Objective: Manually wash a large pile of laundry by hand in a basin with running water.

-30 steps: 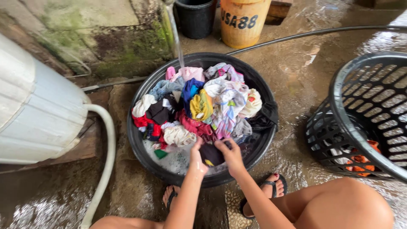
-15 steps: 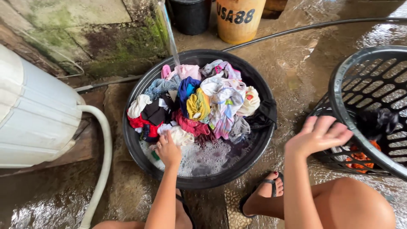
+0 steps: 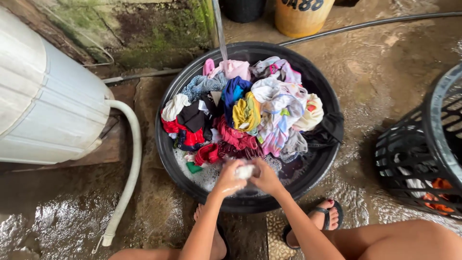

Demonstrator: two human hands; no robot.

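1. Left hand (image 3: 229, 178): grip closed on a small white cloth (image 3: 244, 171), over the near rim of the basin.
2. Right hand (image 3: 265, 176): grip closed on the same cloth, touching the left hand.
3. Black basin (image 3: 166, 154): on the wet floor, holding suds and a heap of mixed coloured laundry (image 3: 250, 110).
4. Water stream (image 3: 220, 33): falling onto the heap's far side.
5. Black laundry basket (image 3: 423, 154): right of the basin, apart from it.
6. White hose (image 3: 132, 159): left of the basin.
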